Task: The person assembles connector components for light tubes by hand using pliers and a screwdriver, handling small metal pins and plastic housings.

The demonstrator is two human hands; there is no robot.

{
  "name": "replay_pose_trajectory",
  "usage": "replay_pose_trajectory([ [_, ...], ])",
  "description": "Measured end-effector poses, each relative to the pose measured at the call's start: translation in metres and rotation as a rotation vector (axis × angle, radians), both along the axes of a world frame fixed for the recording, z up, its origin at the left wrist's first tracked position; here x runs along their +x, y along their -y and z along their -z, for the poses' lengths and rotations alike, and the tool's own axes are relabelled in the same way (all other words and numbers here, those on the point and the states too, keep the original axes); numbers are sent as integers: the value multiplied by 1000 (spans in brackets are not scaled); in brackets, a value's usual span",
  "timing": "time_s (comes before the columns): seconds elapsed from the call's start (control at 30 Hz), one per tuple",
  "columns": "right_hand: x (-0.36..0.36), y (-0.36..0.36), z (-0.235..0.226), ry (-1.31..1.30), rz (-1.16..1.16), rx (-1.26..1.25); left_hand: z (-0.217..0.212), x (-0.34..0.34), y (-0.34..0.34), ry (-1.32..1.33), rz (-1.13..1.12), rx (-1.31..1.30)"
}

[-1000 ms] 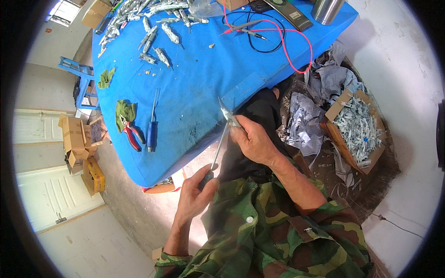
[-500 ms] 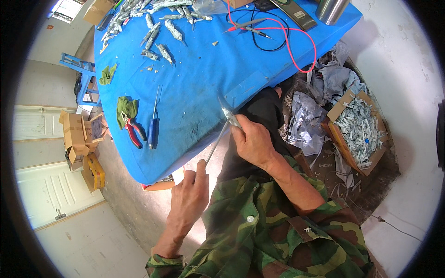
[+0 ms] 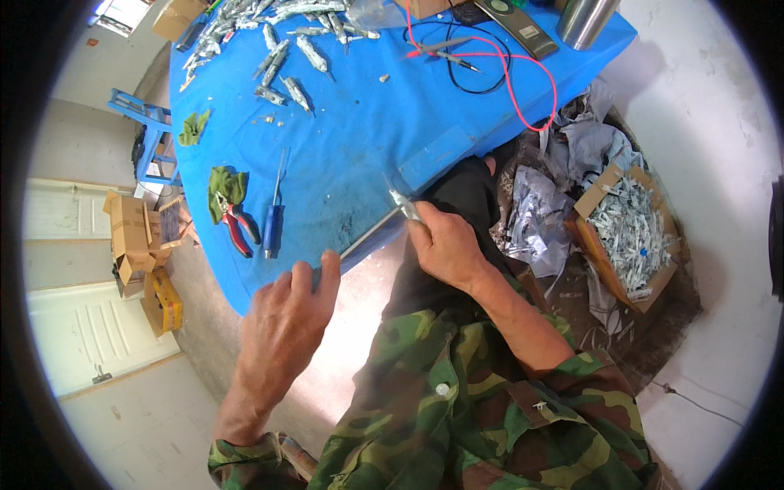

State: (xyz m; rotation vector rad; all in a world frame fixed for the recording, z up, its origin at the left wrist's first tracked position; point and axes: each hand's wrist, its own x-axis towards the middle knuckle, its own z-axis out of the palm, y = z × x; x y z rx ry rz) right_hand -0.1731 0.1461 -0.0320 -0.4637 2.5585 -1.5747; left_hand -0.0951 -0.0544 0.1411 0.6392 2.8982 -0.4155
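My right hand [image 3: 451, 247] pinches a small whitish-grey pointed part [image 3: 402, 202] over the near edge of the blue-covered table [image 3: 359, 139]. Closed around the hidden end of a tool with a long straight metal shaft [image 3: 367, 235] is my left hand [image 3: 287, 322], lower and to the left. The shaft's far end meets the part at my right fingertips; whether it goes inside cannot be seen. Left of my hands lie a blue-handled screwdriver [image 3: 273, 229] and red-handled pliers [image 3: 238, 229], the pliers' jaws against a green cloth [image 3: 229, 186].
Similar whitish parts [image 3: 310, 54] are heaped at the far left of the table. Red and black test leads [image 3: 506, 73], a flat grey device [image 3: 523, 28] and a metal flask [image 3: 586, 23] occupy the far right. A carton of white scraps [image 3: 627, 233] stands right of my legs.
My left hand has moved left and slightly down, and the metal shaft now lies at a flatter slant. The right hand stays nearly in place with the part.
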Motion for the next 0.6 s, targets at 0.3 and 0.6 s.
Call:
replay_pose_trajectory([
  [0.3, -20, -12, 6, 406, -136, -435, 14, -13, 13, -132, -29, 56],
  [0.6, -22, -12, 0, 422, -164, -350, -4, -38, 12, -311, 91, -42],
])
